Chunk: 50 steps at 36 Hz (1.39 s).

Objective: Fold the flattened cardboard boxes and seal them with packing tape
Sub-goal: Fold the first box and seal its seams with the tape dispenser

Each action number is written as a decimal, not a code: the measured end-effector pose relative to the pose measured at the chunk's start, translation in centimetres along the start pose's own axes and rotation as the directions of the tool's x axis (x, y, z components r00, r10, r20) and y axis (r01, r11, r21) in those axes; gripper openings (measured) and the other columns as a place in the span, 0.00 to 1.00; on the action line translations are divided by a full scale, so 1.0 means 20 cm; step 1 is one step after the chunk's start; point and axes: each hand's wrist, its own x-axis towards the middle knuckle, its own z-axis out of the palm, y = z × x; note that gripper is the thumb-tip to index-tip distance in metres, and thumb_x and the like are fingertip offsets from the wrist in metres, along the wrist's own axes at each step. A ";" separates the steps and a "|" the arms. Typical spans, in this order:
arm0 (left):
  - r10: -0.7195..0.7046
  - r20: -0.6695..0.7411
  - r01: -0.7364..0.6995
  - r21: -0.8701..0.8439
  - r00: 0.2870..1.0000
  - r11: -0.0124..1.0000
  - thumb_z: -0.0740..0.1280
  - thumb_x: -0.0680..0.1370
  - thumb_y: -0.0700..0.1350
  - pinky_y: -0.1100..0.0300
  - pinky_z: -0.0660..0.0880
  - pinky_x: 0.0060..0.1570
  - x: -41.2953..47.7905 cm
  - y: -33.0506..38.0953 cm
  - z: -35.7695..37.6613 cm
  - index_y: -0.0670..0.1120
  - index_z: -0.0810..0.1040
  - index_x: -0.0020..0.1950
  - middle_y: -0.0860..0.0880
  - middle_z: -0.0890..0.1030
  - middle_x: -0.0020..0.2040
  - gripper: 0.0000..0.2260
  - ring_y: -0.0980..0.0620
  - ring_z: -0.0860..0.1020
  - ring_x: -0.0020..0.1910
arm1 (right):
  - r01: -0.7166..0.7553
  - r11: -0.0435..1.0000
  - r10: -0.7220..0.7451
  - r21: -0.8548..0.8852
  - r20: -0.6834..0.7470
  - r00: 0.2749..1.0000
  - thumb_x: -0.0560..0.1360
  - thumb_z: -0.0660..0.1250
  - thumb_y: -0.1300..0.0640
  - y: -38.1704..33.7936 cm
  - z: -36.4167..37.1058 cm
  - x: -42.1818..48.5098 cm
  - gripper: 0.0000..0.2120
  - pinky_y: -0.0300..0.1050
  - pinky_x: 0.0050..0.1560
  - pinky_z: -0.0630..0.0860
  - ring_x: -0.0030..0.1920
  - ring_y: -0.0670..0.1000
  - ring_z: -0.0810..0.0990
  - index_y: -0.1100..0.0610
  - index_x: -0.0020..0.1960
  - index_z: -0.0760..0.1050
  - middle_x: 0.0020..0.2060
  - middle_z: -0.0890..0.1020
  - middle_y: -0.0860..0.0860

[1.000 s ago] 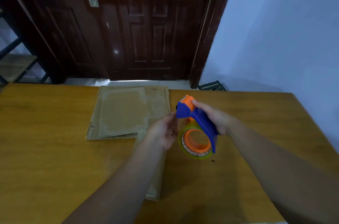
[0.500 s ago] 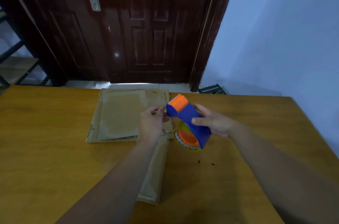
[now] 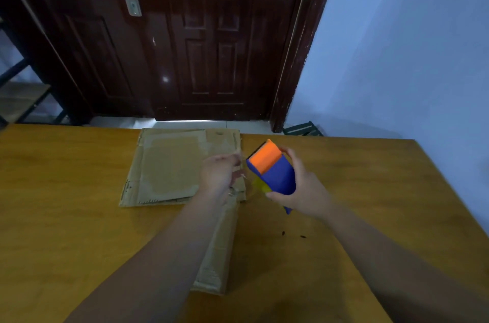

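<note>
Tape dispenser now more upright in grip of right hand, beside curled left hand, hold unclear.

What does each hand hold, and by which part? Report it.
The right hand grips the tape dispenser by its blue body. The left hand has curled fingers beside it; whether it pinches tape cannot be told.
</note>
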 end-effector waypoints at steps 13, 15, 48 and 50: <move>0.236 -0.132 -0.238 0.000 0.963 0.971 0.67 0.77 0.38 0.68 0.75 0.28 0.01 0.01 0.03 0.43 0.80 0.44 0.51 0.80 0.38 0.04 0.64 0.77 0.25 | 0.098 0.970 -0.126 -0.221 -0.113 0.986 0.64 0.72 0.34 -0.02 0.05 -0.04 0.48 0.39 0.46 0.75 0.49 0.42 0.76 0.33 0.72 0.44 0.61 0.71 0.41; 0.277 -0.117 -0.276 0.030 0.954 0.961 0.68 0.77 0.39 0.68 0.75 0.29 0.00 0.01 0.04 0.43 0.81 0.46 0.52 0.80 0.37 0.03 0.61 0.78 0.29 | 0.107 0.958 -0.152 -0.266 -0.153 0.976 0.62 0.73 0.33 -0.03 0.06 -0.05 0.51 0.41 0.45 0.75 0.49 0.42 0.75 0.35 0.73 0.43 0.63 0.71 0.43; 0.221 -0.021 -0.221 0.006 0.975 0.975 0.67 0.76 0.36 0.69 0.63 0.18 0.03 0.27 -0.03 0.44 0.79 0.39 0.47 0.81 0.38 0.07 0.55 0.79 0.23 | 0.146 0.872 -0.273 -0.467 -0.216 0.937 0.67 0.75 0.52 -0.11 0.03 0.00 0.37 0.41 0.41 0.71 0.43 0.46 0.75 0.55 0.71 0.61 0.53 0.76 0.51; 0.370 -0.013 -0.369 0.037 0.929 0.929 0.67 0.76 0.35 0.67 0.72 0.22 0.01 0.30 -0.02 0.43 0.79 0.39 0.45 0.81 0.38 0.08 0.56 0.79 0.24 | 0.097 0.893 -0.225 -0.439 -0.249 0.942 0.66 0.74 0.53 -0.09 0.01 0.03 0.35 0.41 0.39 0.69 0.41 0.46 0.73 0.54 0.69 0.62 0.51 0.75 0.49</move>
